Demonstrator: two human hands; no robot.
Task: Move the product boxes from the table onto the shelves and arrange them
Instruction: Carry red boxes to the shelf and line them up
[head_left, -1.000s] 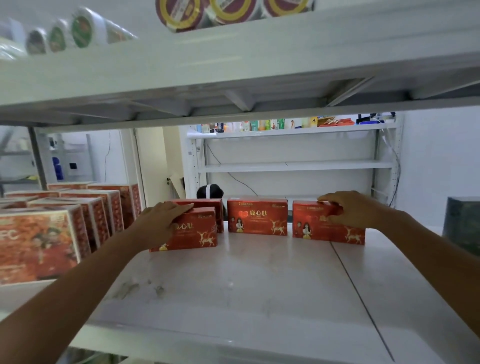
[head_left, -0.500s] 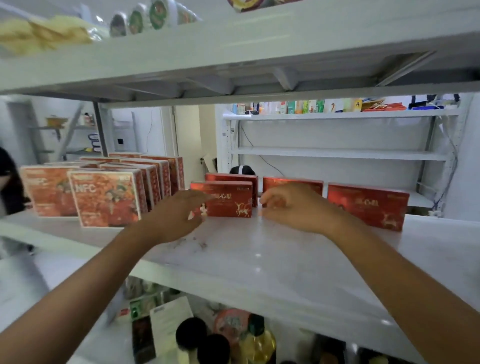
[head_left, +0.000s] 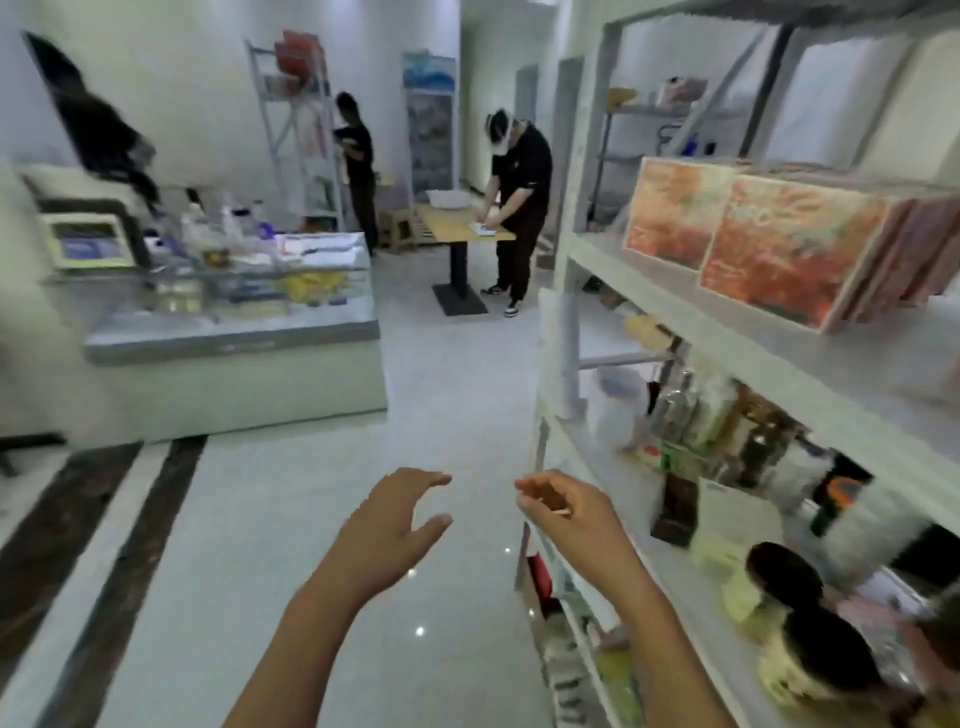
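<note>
Product boxes (head_left: 779, 249) stand upright in a tight row on the middle shelf (head_left: 675, 312) of the rack on the right. They are red and orange, and the first ones sit close to the front edge. The picture is blurry, and I cannot see any more of these boxes on a bench from here.

Some things could go wrong. The right hand (head_left: 566, 514) is close to the front of the rack. Glass bottles (head_left: 685, 405) and a dark bottle (head_left: 680, 509) stand on the lower shelf near that arm. If the arm swings wide, it may knock one over. The boxes up on the shelf may also fall. A hard push from new boxes may tip one or slide it off the edge. A person in black (head_left: 519, 197) works at a wooden bench (head_left: 457, 228) far back, so someone walking that way with full arms may bump into them.

Both hands are held out low in front, over the shiny floor (head_left: 311, 519), and they do not touch. The left hand (head_left: 387, 530) holds nothing. Its fingers (head_left: 431, 480) are spread and bent a little, with the thumb sticking out under them, as if ready to catch a ball. The right hand's fingers curl loosely, and I cannot see anything in them. A small pale streak by one fingertip is too blurry to name.
</note>
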